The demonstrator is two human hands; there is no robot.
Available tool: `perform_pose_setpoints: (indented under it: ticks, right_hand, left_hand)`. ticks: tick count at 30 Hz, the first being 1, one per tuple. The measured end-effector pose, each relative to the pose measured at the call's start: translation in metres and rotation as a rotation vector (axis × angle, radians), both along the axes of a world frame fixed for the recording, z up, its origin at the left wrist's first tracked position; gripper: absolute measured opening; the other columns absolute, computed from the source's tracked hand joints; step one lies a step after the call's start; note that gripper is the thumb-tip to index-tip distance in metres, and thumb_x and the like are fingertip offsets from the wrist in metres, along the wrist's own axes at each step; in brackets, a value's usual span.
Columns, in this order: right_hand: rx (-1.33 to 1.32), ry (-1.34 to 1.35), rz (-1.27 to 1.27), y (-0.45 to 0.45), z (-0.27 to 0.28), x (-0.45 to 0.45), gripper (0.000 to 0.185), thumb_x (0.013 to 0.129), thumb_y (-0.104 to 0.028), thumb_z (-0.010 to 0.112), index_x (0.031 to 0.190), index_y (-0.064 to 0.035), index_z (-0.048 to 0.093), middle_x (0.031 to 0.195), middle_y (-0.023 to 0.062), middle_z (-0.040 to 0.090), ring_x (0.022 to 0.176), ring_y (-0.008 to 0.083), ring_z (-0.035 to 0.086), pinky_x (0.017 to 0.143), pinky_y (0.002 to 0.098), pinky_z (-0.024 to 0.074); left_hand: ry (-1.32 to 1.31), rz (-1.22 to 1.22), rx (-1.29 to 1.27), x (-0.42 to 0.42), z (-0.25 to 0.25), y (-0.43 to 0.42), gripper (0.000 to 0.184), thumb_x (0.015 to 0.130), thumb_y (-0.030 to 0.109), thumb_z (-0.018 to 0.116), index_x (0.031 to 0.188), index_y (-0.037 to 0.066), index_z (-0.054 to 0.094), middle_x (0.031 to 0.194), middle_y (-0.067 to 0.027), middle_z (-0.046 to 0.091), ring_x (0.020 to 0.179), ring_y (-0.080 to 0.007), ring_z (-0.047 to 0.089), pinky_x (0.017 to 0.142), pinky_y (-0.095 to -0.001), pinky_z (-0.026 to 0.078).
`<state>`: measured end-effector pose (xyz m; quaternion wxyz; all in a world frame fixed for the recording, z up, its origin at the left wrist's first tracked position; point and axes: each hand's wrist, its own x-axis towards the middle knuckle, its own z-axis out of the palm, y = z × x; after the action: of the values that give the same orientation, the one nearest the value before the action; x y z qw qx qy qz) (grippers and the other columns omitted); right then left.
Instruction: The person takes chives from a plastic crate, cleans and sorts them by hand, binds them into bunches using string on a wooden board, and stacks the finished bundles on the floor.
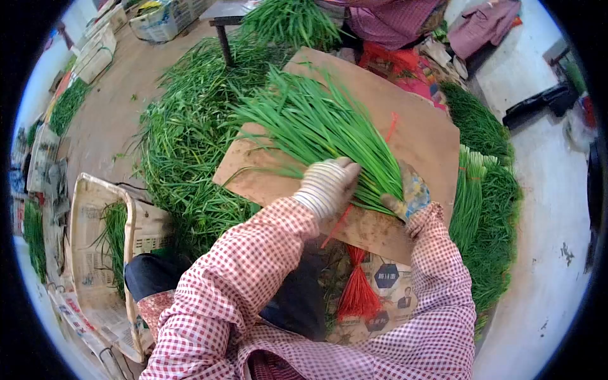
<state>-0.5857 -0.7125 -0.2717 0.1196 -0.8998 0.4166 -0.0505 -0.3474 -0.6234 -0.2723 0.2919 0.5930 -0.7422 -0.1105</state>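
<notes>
A bunch of garlic chives (316, 120) lies slantwise on a brown board (418, 142), leaf tips fanned out to the far left. My left hand (328, 185), in a striped glove, presses closed fingers against the bunch near its lower part. At the stem ends, my right hand (410, 195) in a patterned glove curls around the chives with the thumb in front. A red tie (339, 223) runs beneath the bunch; one end shows below my left hand and the other beyond the leaves.
Loose chives (183, 139) are heaped left of the board. Tied bunches (470, 196) and more greens lie to its right. A plastic basket (130, 253) stands at lower left. Red strings (358, 288) hang below the board's front edge. Another person (392, 22) sits across from me.
</notes>
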Motion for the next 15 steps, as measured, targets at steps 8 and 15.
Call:
perform_pose_setpoints:
  ticks: [8, 15]
  right_hand:
    - [-0.053, -0.079, -0.094, -0.003, -0.007, -0.001, 0.059, 0.091, -0.04, 0.047, 0.137, -0.0042, 0.039, 0.13, 0.0242, 0.048, 0.118, 0.0403, 0.048, 0.101, 0.0454, 0.0386]
    - [0.093, 0.03, -0.134, 0.0, 0.008, 0.004, 0.08, 0.082, -0.052, 0.058, 0.143, -0.0085, 0.03, 0.136, 0.025, 0.042, 0.127, 0.0396, 0.041, 0.107, 0.0451, 0.0329]
  left_hand:
    - [-0.047, 0.04, -0.035, 0.002, -0.023, -0.006, 0.017, 0.083, 0.023, 0.061, 0.088, 0.007, 0.061, 0.084, -0.0147, 0.06, 0.08, -0.0369, 0.06, 0.067, -0.046, 0.049]
    - [-0.223, 0.034, 0.323, 0.002, 0.001, -0.031, 0.026, 0.088, 0.029, 0.056, 0.103, 0.008, 0.052, 0.083, -0.0157, 0.064, 0.082, -0.0374, 0.062, 0.068, -0.0491, 0.048]
